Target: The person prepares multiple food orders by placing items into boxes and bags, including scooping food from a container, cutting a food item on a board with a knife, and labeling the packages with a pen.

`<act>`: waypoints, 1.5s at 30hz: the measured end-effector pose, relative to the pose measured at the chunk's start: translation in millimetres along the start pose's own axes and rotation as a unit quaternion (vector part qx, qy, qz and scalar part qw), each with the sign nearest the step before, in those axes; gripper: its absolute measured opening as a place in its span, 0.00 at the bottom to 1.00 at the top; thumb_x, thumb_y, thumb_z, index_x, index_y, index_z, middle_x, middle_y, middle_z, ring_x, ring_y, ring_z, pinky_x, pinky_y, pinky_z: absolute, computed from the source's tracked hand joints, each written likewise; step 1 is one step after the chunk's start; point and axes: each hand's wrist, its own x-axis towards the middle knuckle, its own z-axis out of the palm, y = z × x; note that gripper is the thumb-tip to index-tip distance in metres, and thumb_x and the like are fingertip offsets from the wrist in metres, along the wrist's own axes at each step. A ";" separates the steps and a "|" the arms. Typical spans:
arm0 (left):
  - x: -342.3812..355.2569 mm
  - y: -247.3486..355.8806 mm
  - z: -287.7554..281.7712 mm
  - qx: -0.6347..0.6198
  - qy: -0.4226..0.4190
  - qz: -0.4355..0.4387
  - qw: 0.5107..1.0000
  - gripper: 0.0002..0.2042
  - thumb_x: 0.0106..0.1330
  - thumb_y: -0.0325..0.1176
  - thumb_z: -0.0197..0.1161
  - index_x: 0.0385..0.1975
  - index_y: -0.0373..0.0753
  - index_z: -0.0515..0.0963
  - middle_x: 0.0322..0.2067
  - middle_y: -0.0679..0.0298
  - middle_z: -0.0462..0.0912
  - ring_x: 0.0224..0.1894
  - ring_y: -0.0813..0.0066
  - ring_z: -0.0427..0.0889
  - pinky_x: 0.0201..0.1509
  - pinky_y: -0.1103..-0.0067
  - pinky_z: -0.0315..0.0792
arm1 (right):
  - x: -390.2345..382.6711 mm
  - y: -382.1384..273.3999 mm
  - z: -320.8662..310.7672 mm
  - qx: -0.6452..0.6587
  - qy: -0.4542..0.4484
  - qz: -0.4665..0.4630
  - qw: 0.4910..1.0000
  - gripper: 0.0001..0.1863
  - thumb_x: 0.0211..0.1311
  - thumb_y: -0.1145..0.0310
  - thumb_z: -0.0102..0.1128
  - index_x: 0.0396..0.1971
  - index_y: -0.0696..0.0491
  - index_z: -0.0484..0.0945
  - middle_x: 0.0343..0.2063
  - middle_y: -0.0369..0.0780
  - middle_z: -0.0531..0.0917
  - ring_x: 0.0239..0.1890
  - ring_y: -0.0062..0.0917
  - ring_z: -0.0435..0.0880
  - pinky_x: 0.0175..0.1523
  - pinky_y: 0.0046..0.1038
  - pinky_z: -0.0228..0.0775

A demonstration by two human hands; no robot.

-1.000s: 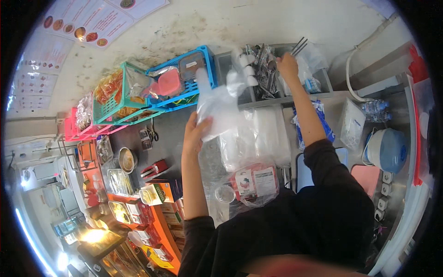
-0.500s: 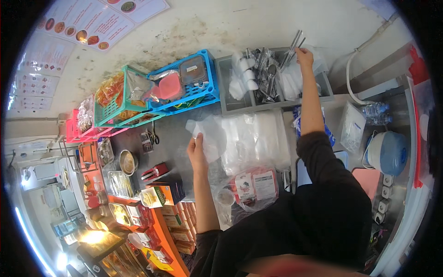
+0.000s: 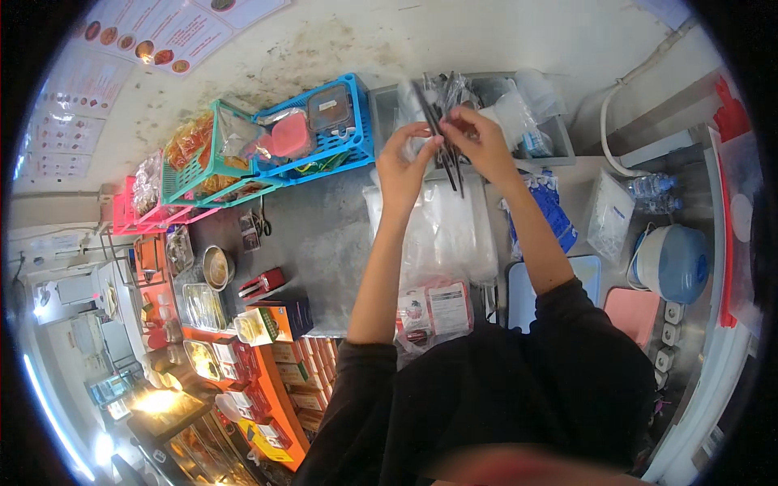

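My left hand (image 3: 405, 166) and my right hand (image 3: 482, 150) meet over the near edge of the grey divided tray (image 3: 557, 134). Between their fingertips are several long, thin dark sticks (image 3: 455, 174), held at a slant; their exact kind is too small to make out. Both hands are closed in a pinch on them. Wrapped cutlery (image 3: 455, 83) lies in the tray behind, partly covered by the hands. Just below the hands is a stack of clear plastic bags (image 3: 450, 235). The single clear bag seen earlier in my left hand cannot be made out.
Left of the tray stand a blue basket (image 3: 365, 121), a green basket (image 3: 182, 188) and a pink basket (image 3: 121, 212) with packed goods. Scissors (image 3: 262, 223) and a red stapler-like thing (image 3: 262, 282) lie on the metal counter (image 3: 324, 235). A blue-and-white appliance (image 3: 681, 266) stands right.
My right hand has come left and nearer from the tray's right side with the thin sticks. My left hand has moved up and right to meet it and now pinches the sticks too.
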 end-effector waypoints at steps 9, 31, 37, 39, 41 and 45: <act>12.0 -56.5 0.3 -0.056 0.094 -0.130 0.985 0.16 0.60 0.37 0.66 0.39 0.29 0.79 0.40 0.57 0.82 0.43 0.75 0.76 0.53 0.77 0.66 | -3.3 44.0 -62.5 0.129 0.276 -0.068 0.950 0.10 0.69 0.66 0.47 0.35 0.56 0.74 0.21 0.32 0.70 0.21 0.14 0.67 0.27 0.19 0.64; -278.4 85.5 -158.5 0.515 -0.310 -0.199 0.774 0.18 0.49 0.33 0.70 0.41 0.43 0.77 0.58 0.44 0.62 0.64 0.40 0.53 0.62 0.60 0.61 | -231.0 -113.5 36.2 0.480 -0.279 -0.041 0.831 0.21 0.63 0.62 0.49 0.52 0.56 0.65 0.38 0.40 0.72 0.42 0.29 0.72 0.51 0.38 0.67; -336.2 37.8 -196.2 0.083 -0.175 -0.353 0.915 0.08 0.54 0.30 0.60 0.34 0.39 0.78 0.35 0.47 0.75 0.35 0.49 0.78 0.42 0.60 0.72 | -281.7 14.1 151.4 0.184 -0.652 0.049 0.734 0.31 0.61 0.60 0.58 0.62 0.53 0.61 0.60 0.41 0.65 0.62 0.23 0.61 0.65 0.32 0.53; -322.7 38.9 -211.4 0.408 -0.060 -0.092 0.906 0.12 0.52 0.25 0.58 0.38 0.35 0.78 0.31 0.53 0.77 0.28 0.56 0.77 0.35 0.66 0.71 | -275.4 34.6 147.9 -0.101 -0.553 -0.168 0.810 0.22 0.64 0.61 0.51 0.56 0.55 0.69 0.55 0.44 0.71 0.59 0.28 0.67 0.65 0.33 0.54; -320.8 39.8 -225.7 0.299 -0.075 -0.129 0.942 0.15 0.52 0.23 0.57 0.42 0.34 0.77 0.32 0.54 0.77 0.25 0.60 0.76 0.33 0.71 0.70 | -259.1 65.7 164.9 -0.143 -0.475 -0.027 0.868 0.20 0.58 0.68 0.53 0.51 0.56 0.72 0.47 0.47 0.75 0.53 0.32 0.72 0.60 0.33 0.60; -335.4 46.4 -217.3 0.144 -0.029 -0.149 0.978 0.24 0.51 0.18 0.53 0.52 0.35 0.74 0.33 0.58 0.77 0.23 0.71 0.73 0.29 0.79 0.68 | -235.1 60.5 190.9 -0.542 -0.442 0.008 0.715 0.14 0.53 0.74 0.56 0.41 0.57 0.78 0.39 0.49 0.81 0.41 0.35 0.81 0.49 0.32 0.73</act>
